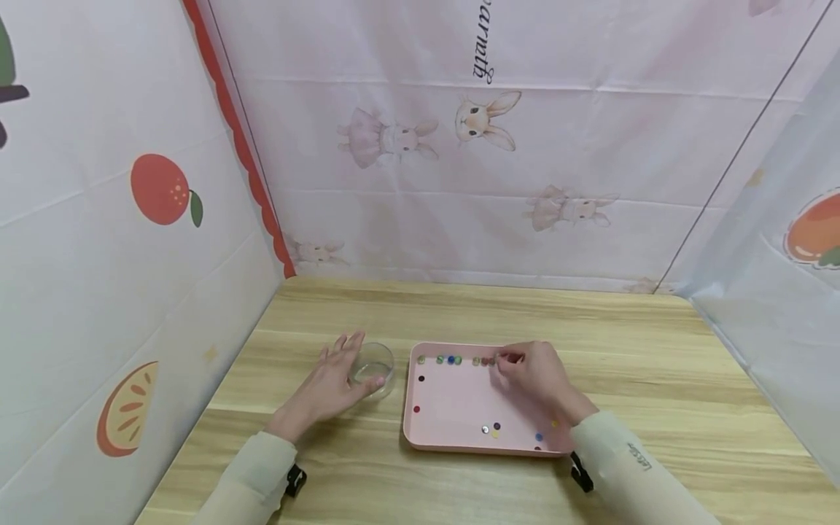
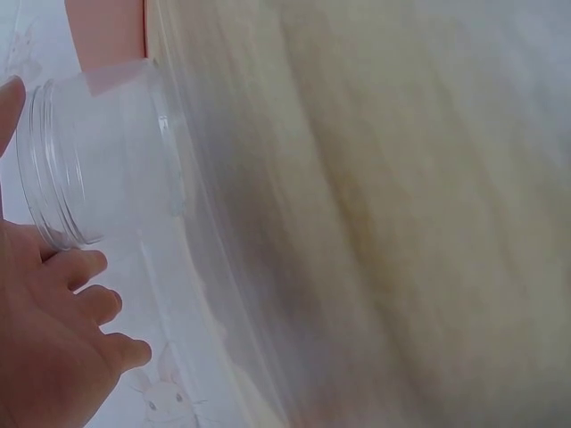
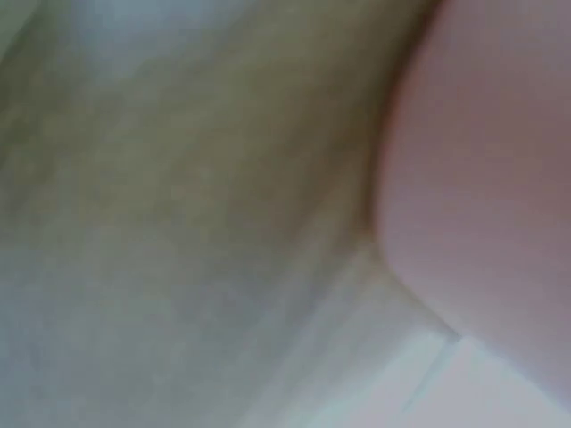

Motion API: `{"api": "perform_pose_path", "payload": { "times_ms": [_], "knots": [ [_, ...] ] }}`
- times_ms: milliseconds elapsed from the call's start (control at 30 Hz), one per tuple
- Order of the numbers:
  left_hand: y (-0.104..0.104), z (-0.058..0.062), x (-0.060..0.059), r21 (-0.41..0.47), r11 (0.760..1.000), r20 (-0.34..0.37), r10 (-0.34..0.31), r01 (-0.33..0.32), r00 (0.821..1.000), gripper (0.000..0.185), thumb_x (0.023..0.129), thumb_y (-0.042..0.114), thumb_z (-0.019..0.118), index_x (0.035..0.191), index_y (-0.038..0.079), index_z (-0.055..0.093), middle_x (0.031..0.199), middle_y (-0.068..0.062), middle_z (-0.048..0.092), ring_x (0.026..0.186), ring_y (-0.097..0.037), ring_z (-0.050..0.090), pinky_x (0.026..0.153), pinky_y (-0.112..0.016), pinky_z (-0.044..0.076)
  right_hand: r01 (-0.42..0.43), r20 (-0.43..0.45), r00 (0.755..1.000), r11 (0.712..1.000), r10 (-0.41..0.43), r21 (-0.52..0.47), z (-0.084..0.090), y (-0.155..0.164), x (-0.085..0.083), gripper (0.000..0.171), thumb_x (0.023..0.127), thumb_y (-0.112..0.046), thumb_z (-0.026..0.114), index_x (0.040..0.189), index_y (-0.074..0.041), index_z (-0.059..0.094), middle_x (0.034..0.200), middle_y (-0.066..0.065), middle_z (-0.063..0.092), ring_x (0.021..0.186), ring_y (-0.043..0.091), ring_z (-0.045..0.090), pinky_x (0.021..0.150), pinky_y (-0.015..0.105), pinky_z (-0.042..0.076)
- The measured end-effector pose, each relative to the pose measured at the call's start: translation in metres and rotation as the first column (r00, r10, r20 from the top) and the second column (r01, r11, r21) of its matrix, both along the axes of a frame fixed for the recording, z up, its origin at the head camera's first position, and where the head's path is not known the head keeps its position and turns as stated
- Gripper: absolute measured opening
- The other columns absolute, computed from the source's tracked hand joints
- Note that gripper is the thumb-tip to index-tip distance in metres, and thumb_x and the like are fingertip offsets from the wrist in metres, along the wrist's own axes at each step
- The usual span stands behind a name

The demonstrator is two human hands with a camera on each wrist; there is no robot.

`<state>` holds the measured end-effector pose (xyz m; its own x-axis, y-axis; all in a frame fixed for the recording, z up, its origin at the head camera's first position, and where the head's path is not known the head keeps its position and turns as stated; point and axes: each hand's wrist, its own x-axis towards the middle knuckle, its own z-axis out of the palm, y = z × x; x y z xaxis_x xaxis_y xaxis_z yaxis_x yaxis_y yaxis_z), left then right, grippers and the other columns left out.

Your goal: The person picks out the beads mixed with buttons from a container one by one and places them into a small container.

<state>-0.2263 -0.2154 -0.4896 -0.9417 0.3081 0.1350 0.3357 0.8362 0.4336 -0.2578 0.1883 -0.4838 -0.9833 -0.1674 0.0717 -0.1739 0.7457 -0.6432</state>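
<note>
Backdrop [image 1: 525, 146]: "armth" | right sleeve [image 1: 630, 467]: small unreadable label

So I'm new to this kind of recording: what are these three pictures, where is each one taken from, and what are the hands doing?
There is no machine here: a person works with two bare hands and wears three cameras. The large picture comes from a camera on the head, looking down at a wooden table inside a booth with printed cloth walls.

On the table lies a pink tray with small coloured beads, most in a row along its far edge and a few scattered near its front. The right hand has its fingertips at that row; whether it pinches a bead is too small to tell.

Left of the tray stands a clear jar. The left hand is against it, fingers fairly straight.

The left wrist picture shows the same jar up close. The right wrist picture is too blurred to read.
</note>
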Motion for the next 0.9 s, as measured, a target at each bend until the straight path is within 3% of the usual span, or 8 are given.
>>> {"api": "perform_pose_path", "payload": {
  "times_ms": [133,233,400,633,700,900],
  "knots": [
    [-0.001,0.001,0.0,0.013,1.0,0.003,-0.003,0.002,1.0,0.106,0.096,0.073,0.058,0.167,0.002,0.022,0.173,-0.018,0.028,0.162,-0.044,0.021,0.13,-0.066,0.013,-0.022,-0.005,1.0,0.995,0.022,-0.096,0.008,0.0,0.0,0.026,0.096,-0.019,0.077,0.118,-0.006,0.081,0.094,0.005,0.079,0.074,0.014,0.066,0.061,0.022,0.056],
    [-0.001,0.0,-0.001,0.018,1.0,-0.002,-0.005,0.005,1.0,0.105,0.097,0.072,0.059,0.167,0.001,0.023,0.173,-0.018,0.029,0.161,-0.045,0.021,0.13,-0.067,0.013,-0.022,0.025,0.999,0.984,0.027,-0.177,0.014,0.0,0.001,0.029,0.097,-0.02,0.077,0.12,-0.003,0.079,0.094,0.011,0.08,0.072,0.023,0.072,0.058,0.024,0.057],
    [-0.002,-0.001,-0.001,0.018,1.0,0.001,0.0,0.0,1.0,0.106,0.096,0.072,0.059,0.167,0.002,0.023,0.173,-0.018,0.029,0.162,-0.044,0.021,0.13,-0.067,0.013,-0.019,0.029,0.999,0.979,0.025,-0.204,0.021,-0.002,0.001,0.032,0.098,-0.026,0.076,0.123,-0.006,0.079,0.096,0.012,0.082,0.075,0.031,0.076,0.057,0.023,0.052],
    [-0.001,-0.002,-0.001,0.026,1.0,0.002,0.004,-0.004,1.0,0.107,0.096,0.072,0.06,0.167,0.002,0.023,0.173,-0.019,0.029,0.162,-0.045,0.019,0.129,-0.069,0.012,-0.05,-0.021,0.999,0.971,0.047,-0.234,0.027,-0.009,0.0,0.034,0.097,-0.031,0.077,0.124,-0.01,0.079,0.101,0.009,0.082,0.077,0.028,0.075,0.06,0.024,0.054],
    [-0.001,-0.002,-0.001,0.03,1.0,0.006,0.003,-0.003,1.0,0.106,0.096,0.072,0.059,0.167,0.002,0.023,0.173,-0.019,0.028,0.162,-0.045,0.018,0.129,-0.069,0.011,-0.067,-0.034,0.998,0.965,0.06,-0.255,0.029,-0.012,0.0,0.034,0.097,-0.03,0.077,0.123,-0.009,0.079,0.099,0.008,0.082,0.078,0.025,0.075,0.061,0.025,0.054],
    [0.0,-0.002,-0.001,0.03,1.0,0.022,0.001,-0.002,1.0,0.105,0.098,0.071,0.058,0.168,0.003,0.019,0.174,-0.017,0.024,0.163,-0.044,0.015,0.129,-0.069,0.009,-0.09,-0.001,0.995,0.941,0.095,-0.325,0.036,-0.026,-0.001,0.034,0.097,-0.029,0.077,0.123,-0.008,0.079,0.091,0.015,0.081,0.08,0.034,0.078,0.06,0.023,0.051]
  ]
}}
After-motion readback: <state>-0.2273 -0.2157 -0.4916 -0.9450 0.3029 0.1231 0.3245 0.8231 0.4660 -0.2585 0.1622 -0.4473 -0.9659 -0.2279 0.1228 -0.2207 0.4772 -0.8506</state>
